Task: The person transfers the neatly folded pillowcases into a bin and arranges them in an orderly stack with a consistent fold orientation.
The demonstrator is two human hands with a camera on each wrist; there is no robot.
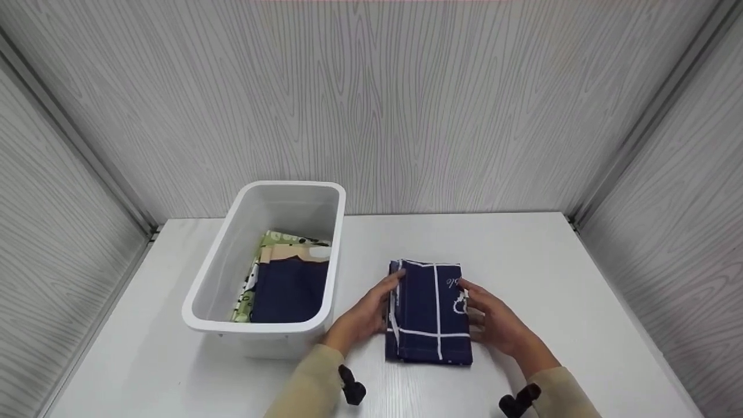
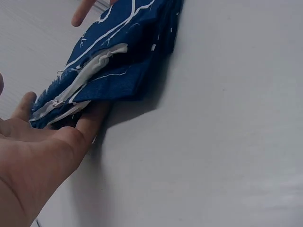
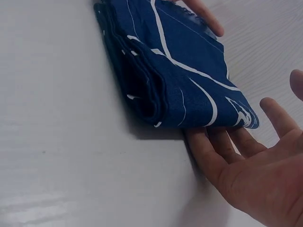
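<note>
A folded navy cloth (image 1: 421,307) with white lines lies on the white table between both hands. At its left edge, my left hand (image 1: 367,313) holds the layered side, one digit lying over the top and a finger underneath. A white strip (image 2: 90,71) shows along that side in the left wrist view. From the right, my right hand (image 1: 499,322) touches the cloth's edge. Several of its fingers (image 3: 222,146) reach under the rounded fold in the right wrist view, while the digits above stand apart from the cloth.
To the left stands a deep white tub (image 1: 194,307). Inside it lies a dark blue folded cloth (image 1: 290,290) with a beige band, over a green patterned cloth (image 1: 244,307). A grey wood-grain wall (image 1: 371,104) closes off the back, with side walls at left and right.
</note>
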